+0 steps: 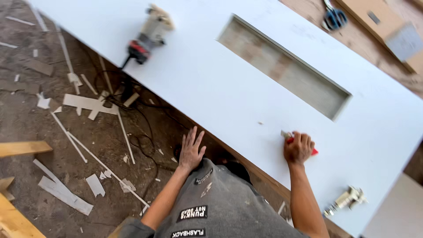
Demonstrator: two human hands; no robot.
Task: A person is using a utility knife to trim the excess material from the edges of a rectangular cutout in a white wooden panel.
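At frame centre the left hand (191, 151) hangs with fingers spread, empty, off the white panel (211, 83) edge. Right of it, the right hand (298, 147) grips a red scraper (313, 151) flat on the panel; a slip could gouge the laminate.

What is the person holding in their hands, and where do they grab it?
The right hand is closed around the red handle of a small tool, pressing it on the white panel. The left hand is open, holding nothing.
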